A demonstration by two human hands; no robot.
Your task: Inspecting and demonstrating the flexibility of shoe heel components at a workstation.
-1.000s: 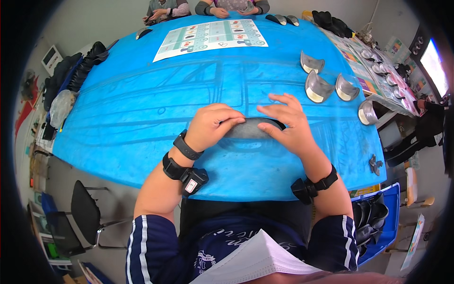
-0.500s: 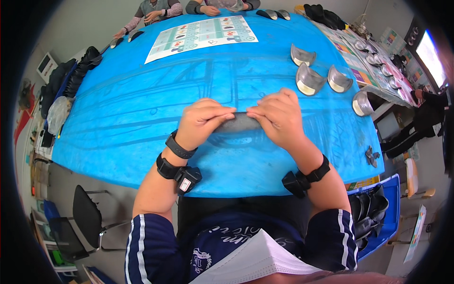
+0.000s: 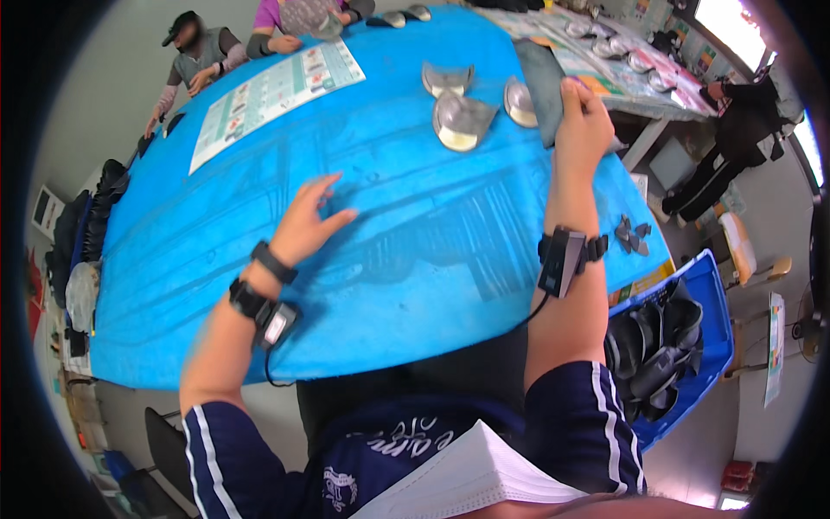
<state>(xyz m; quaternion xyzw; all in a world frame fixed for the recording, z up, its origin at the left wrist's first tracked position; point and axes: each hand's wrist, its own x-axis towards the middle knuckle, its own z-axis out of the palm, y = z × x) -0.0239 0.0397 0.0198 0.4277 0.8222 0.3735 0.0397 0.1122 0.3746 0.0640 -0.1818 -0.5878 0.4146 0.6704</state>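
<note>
My right hand (image 3: pixel 581 121) is raised over the right side of the table. It pinches a flat, dark grey piece of material (image 3: pixel 539 82) by its edge, and the piece hangs upright. My left hand (image 3: pixel 311 218) hovers over the blue table cover (image 3: pixel 372 303), fingers apart and holding nothing. Just left of the held piece stand curved grey shells with pale lower fronts: a front one (image 3: pixel 462 123), one behind it (image 3: pixel 447 80), and another (image 3: pixel 519 102) partly covered by the held piece.
A printed sheet (image 3: pixel 277 95) lies at the far left, near two people. At right, a blue crate (image 3: pixel 716 333) holds black curved pieces (image 3: pixel 653 346), with dark scraps (image 3: pixel 633 233) on the table corner. Another person (image 3: pixel 735 130) stands beyond a side table.
My hands have parted. The right one has carried the grey piece up and to the right; the left one has let go and moved left. The view has turned rightward.
</note>
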